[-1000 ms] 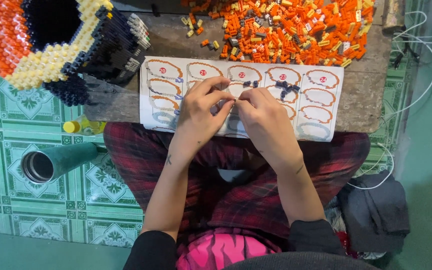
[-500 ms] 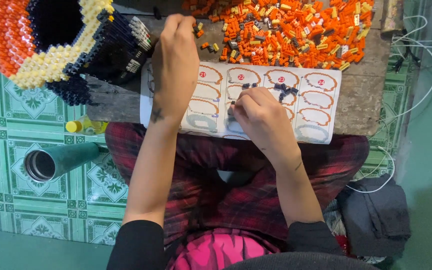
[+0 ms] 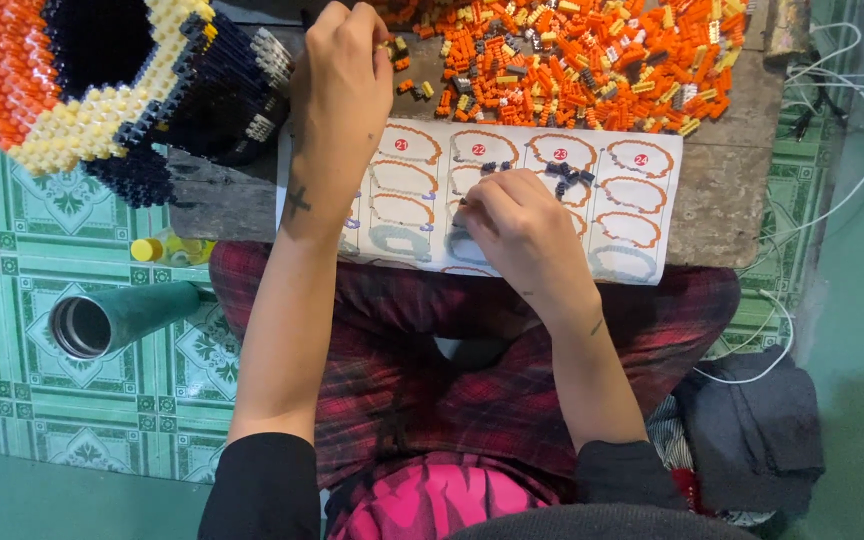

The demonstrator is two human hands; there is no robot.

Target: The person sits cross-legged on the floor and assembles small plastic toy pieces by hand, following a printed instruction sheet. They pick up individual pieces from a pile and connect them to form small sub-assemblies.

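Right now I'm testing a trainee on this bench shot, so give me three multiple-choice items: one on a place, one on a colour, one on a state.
1. Where is the left hand?
A. flat on the lap
B. at the near edge of the brick pile
C. on the flask

2. What colour are most loose bricks in the pile?
A. orange
B. green
C. white

3. How does the green flask lie?
A. upright on the table
B. on its side on the tiled floor, open mouth showing
C. held in the right hand

Key: 1 B, the fingers reach the bricks above the instruction sheet. 2 A, orange dominates. 3 B, it lies sideways on the floor, while the right hand rests on the sheet.
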